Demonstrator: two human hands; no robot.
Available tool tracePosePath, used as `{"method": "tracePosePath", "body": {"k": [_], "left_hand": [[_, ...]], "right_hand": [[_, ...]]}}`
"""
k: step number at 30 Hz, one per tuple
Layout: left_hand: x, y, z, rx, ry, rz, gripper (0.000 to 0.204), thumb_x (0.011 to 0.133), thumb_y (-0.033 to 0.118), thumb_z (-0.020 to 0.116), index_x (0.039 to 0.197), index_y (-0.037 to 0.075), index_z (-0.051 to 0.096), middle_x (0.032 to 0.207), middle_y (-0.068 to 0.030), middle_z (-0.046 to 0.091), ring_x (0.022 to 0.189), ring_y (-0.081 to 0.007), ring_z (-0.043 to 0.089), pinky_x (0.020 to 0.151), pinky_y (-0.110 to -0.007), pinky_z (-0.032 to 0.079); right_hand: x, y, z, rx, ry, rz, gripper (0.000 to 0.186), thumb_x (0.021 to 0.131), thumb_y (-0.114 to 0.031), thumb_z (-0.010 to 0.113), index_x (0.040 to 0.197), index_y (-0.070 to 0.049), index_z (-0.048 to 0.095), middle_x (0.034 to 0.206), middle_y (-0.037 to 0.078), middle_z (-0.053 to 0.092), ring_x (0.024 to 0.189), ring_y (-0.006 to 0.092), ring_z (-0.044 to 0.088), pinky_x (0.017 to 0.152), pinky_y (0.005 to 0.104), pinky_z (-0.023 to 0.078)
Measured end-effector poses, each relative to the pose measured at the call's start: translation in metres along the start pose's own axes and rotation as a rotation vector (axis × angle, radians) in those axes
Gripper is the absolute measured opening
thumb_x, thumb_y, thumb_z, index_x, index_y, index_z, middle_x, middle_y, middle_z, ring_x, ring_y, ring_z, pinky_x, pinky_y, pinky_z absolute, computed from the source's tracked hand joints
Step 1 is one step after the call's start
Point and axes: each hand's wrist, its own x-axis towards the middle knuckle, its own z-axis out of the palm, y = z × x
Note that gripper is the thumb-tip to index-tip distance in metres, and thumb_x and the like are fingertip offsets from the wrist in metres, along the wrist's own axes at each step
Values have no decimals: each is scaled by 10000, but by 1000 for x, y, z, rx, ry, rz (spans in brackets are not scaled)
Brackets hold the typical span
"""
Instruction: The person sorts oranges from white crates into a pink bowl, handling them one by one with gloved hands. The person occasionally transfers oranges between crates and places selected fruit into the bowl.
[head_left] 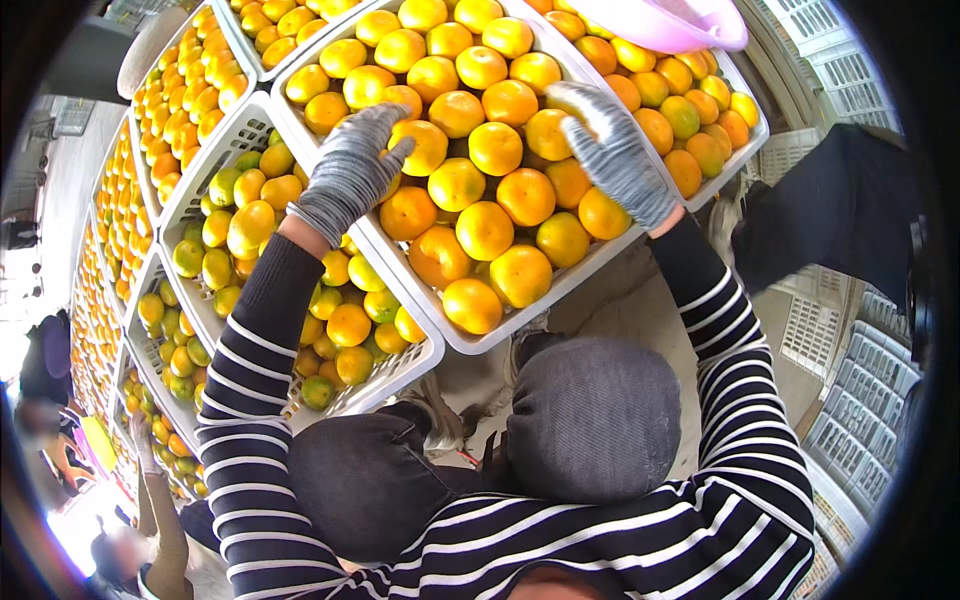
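Observation:
A white plastic crate (466,345) full of orange mandarins (495,148) is in front of me. My left hand (350,165), in a grey striped knit glove, rests on the fruit at the crate's left side, fingers and thumb apart beside a mandarin (425,147). On the right side my right hand (620,150), gloved alike, has its fingers stretched forward and its thumb apart, close to another mandarin (546,134). Neither hand has a fruit lifted. The undersides of the fingers are hidden.
At the left stands a lower crate (432,352) of greener mandarins, with several more filled crates beyond. A pink basin (690,30) sits on the crate of mandarins (685,172) at the right. Stacked empty crates (860,420) line the far right. People work at the lower left.

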Motion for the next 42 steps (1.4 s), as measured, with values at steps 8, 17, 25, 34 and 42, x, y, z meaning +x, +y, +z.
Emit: {"method": "tracePosePath", "body": {"k": [8, 17, 25, 34, 42], "left_hand": [[-46, -38, -26, 40, 203, 146, 433, 912, 158, 642, 1327, 78, 551, 1328, -133, 579, 1270, -311, 513, 1080, -408, 410], [-363, 10, -38, 28, 193, -583, 267, 911, 170, 580, 1155, 69, 618, 1091, -117, 643, 1009, -298, 629, 850, -390, 521], [-418, 63, -28, -253, 640, -685, 175, 912, 41, 589, 1073, 44, 657, 1027, -124, 694, 995, -307, 672, 889, -373, 546], [-480, -97, -75, 66, 674, -945, 160, 896, 161, 585, 1017, 73, 642, 939, -165, 640, 903, -366, 632, 785, -464, 512], [-433, -142, -42, -157, 471, -1132, 249, 909, 274, 572, 990, 68, 687, 1003, -173, 692, 981, -355, 657, 857, -428, 527]], "right_hand": [[23, -29, 59, -526, -340, -257, 657, 776, -436, 725, 1285, -44, 590, 1199, 179, 629, 1155, 356, 562, 1021, 448, 424], [38, -71, 37, -184, -222, -204, 560, 797, -97, 705, 1308, 38, 520, 1307, 176, 550, 1246, 302, 502, 1101, 398, 374], [41, -216, 113, -92, -812, -661, 551, 763, -134, 715, 1280, -20, 562, 1244, 206, 577, 1169, 391, 533, 1031, 448, 423], [40, -278, 74, -248, -934, -609, 423, 803, -150, 665, 1198, -7, 614, 1163, 202, 618, 1117, 379, 575, 988, 437, 453], [49, -211, 69, -487, -944, -376, 406, 836, -90, 654, 1228, 5, 605, 1188, 195, 630, 1124, 350, 586, 1013, 413, 442]]}}
